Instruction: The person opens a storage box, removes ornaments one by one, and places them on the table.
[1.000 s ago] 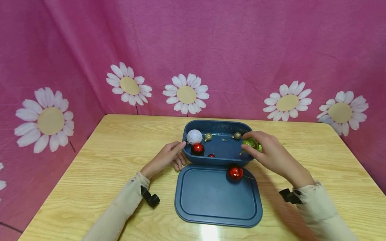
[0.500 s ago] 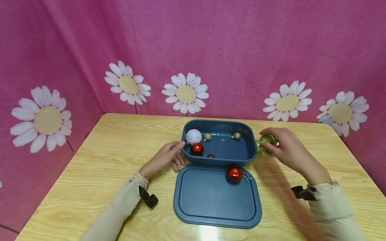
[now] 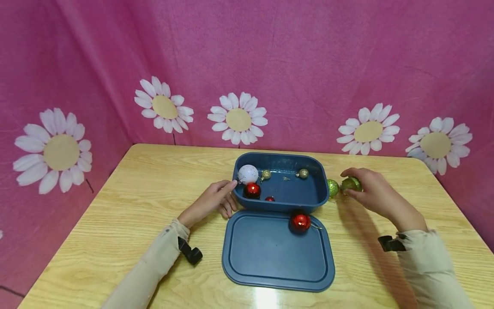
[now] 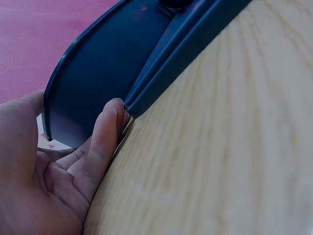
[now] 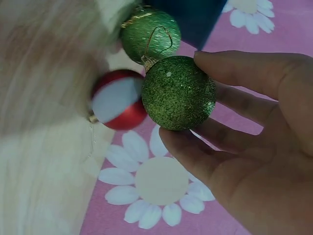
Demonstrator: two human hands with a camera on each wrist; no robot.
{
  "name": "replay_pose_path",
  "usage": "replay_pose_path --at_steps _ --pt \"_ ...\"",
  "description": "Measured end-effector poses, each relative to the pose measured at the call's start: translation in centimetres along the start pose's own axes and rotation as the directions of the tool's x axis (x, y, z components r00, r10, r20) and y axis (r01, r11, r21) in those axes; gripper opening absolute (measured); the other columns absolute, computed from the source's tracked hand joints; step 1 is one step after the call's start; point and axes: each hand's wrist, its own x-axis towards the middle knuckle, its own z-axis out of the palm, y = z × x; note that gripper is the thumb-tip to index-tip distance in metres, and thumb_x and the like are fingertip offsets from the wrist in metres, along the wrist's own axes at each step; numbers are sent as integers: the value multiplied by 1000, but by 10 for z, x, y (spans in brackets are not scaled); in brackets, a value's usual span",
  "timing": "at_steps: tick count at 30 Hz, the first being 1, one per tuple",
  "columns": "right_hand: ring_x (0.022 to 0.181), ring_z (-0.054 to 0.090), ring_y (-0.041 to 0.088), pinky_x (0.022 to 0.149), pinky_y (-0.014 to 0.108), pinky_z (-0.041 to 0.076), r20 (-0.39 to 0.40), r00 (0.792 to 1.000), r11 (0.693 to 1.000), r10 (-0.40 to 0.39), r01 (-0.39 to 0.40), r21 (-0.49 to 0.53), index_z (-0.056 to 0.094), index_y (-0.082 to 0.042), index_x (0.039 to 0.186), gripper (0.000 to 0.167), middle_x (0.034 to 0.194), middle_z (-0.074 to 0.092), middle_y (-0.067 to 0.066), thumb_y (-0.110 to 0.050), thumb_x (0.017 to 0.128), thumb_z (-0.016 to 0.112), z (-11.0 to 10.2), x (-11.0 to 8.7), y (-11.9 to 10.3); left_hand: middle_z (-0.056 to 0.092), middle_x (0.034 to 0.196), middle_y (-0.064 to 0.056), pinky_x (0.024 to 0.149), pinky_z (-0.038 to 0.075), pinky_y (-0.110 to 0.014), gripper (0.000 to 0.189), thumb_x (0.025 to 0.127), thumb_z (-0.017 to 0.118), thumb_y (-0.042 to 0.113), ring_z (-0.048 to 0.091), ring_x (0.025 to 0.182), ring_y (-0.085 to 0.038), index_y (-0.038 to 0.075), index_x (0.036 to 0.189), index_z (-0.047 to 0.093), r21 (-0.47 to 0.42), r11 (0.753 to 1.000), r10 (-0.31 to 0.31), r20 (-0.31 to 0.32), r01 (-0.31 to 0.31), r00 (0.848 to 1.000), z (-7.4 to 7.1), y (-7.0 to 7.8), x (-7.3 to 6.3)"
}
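Green glitter bauble (image 5: 178, 93) sits pinched in the right hand (image 5: 266, 154).

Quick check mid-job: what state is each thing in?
Box: open, uncovered
Lid: flat on the table
Red ball on the lid: unheld
White ball: inside the box
Red ball next to it: inside the box
Small red ball: in the box, partly hidden
Small gold balls: inside the box, apart
Held green ball: pinched by the right hand
Other green ball: beside the box, unheld
Red-and-white ball: unheld
Left hand: touching the box's end
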Motion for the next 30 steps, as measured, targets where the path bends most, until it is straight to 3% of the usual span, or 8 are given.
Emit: replay_pose_path --at_steps 17,30 --pt "87 64 38 82 56 50 27 999 999 -39 39 -3 66 6 104 34 94 68 20 8 73 79 21 4 4 69 83 -20 54 59 -35 60 103 43 56 66 57 -22 0 125 53 -12 1000 11 1 -11 1000 0 -1 1" --pt "83 63 35 78 54 50 69 997 1000 -19 20 -22 64 7 104 36 89 70 16 10 70 75 23 4 6 69 84 -20 54 59 -35 60 102 44 56 66 57 -22 1 124 53 -4 1000 10 2 -10 1000 0 -2 1"
